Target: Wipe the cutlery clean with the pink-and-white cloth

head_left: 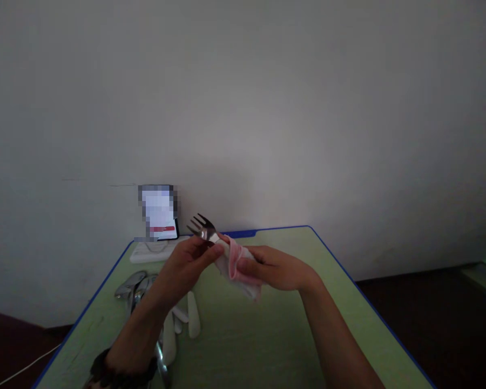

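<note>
A green, blue-edged table [283, 335] bears cutlery [169, 339], a white slab [148, 254].

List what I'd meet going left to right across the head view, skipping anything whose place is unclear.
Cable, screen, fork, cloth, right hand.

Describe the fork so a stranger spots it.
Find the blue-edged green table. Above it, the left hand grips the fork beside the pink-and-white cloth in the right hand. Unlike the heaped cutlery, it is held up, tines pointing up-left.
</note>
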